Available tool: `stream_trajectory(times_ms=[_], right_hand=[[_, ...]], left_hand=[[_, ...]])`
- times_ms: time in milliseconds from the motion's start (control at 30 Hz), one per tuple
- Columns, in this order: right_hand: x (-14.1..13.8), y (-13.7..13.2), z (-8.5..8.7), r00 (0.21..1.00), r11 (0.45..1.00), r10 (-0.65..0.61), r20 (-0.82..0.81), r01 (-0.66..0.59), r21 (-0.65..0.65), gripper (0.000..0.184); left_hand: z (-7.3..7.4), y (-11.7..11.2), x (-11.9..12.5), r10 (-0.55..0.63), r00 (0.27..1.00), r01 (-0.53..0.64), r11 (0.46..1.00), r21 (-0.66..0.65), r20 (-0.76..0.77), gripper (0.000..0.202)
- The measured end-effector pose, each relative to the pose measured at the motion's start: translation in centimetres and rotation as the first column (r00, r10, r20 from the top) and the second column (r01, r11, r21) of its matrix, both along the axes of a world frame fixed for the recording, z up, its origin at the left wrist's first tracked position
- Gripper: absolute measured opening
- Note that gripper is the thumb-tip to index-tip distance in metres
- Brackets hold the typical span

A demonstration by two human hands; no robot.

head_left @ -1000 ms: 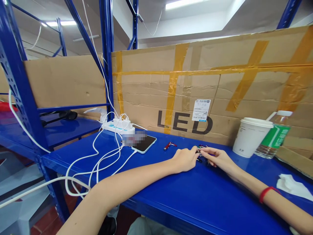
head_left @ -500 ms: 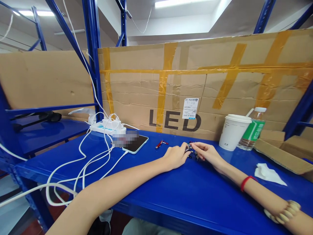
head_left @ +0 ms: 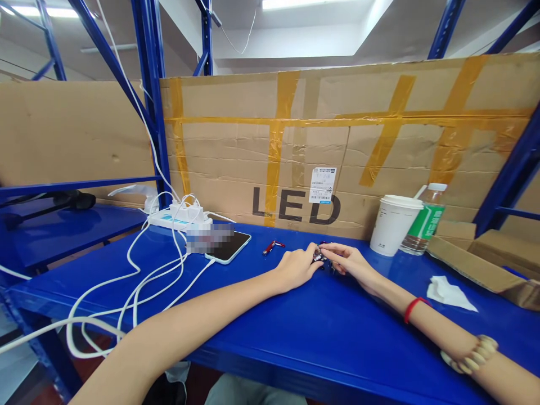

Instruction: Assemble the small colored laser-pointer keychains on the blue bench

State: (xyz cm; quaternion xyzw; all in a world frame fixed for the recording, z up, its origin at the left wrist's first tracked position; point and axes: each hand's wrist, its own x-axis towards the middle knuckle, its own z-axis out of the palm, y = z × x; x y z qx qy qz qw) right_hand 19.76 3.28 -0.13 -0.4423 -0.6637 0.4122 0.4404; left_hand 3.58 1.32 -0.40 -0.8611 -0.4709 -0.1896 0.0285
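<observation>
Toward the table's far edge, about midway along it, the left hand [head_left: 297, 270] and right hand [head_left: 348, 260] come together over a small metal piece [head_left: 318, 256]. The left thumb and fingers are closed on it; the right fingertips meet it from the other side, though whether they pinch it or only touch it I cannot tell. More small dark bits show under the right hand, too covered to make out.

For fine work like this, the left grip is best kept steady as the anchor, with the right fingers making small, light movements. Keeping both wrists low over the table [head_left: 329, 332] would help, since a slipped part could roll on so smooth a top. The loose bits are better kept close.

A red-and-silver piece [head_left: 273, 247] lies apart, left of the hands. Farther left are a phone [head_left: 239, 246] and, near the far left corner, a power strip [head_left: 158, 220], with white cables [head_left: 135, 270] trailing toward the near edge. By the far edge on the right stand a paper cup [head_left: 393, 228] and bottle [head_left: 429, 220]; a tissue [head_left: 448, 292] and open carton [head_left: 472, 270] lie toward the right edge. A taped cardboard panel [head_left: 232, 163] backs the table, blue uprights [head_left: 147, 84] rise beside it, and a ceiling light [head_left: 295, 3] glows above.
</observation>
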Motion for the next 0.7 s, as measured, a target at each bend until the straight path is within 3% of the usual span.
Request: stream_trajectory(times_ms=[300,700], right_hand=[[-0.02,-0.19,0.14,0.999,0.999,0.031,-0.035,-0.031,-0.014,0.055],[0.33,0.27,-0.25,0.998,1.0,0.008,-0.057,-0.008,0.008,0.047]], left_hand=[[-0.04,-0.02,0.04,0.033,0.998,-0.035,0.999,0.024,0.047,0.025],[0.05,-0.17,-0.08,-0.026,0.988,0.015,0.997,0.072,0.155,0.024]])
